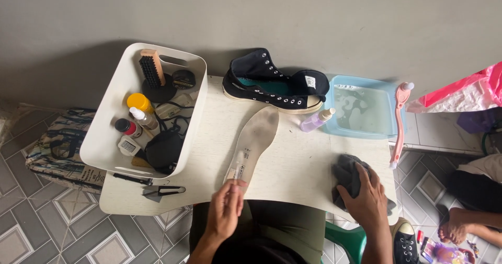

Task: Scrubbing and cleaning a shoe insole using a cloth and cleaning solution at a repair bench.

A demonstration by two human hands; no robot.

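Left hand (226, 207) pinched heel of pale flat insole (253, 144); right hand (366, 196) clutched dark grey cloth (348, 172). White plastic bin (107, 133) held bottles, brush (151, 68).

Matt canvas shoe (272, 83), soft dark cloth (348, 172), translucent plastic basin (384, 94), pale wood-grain table (293, 164)

- left hand (226, 207) reaches forward from the lower edge of view, forearm angled up and slightly right, back of the hand facing the camera.
- its fingers (234, 186) are curled and pinched together at the tips.
- right hand (366, 193) lies palm down, wrist bent, forearm rising straight from below.
- its fingers (351, 176) are spread and pressing downward.
- the two hands are well apart.
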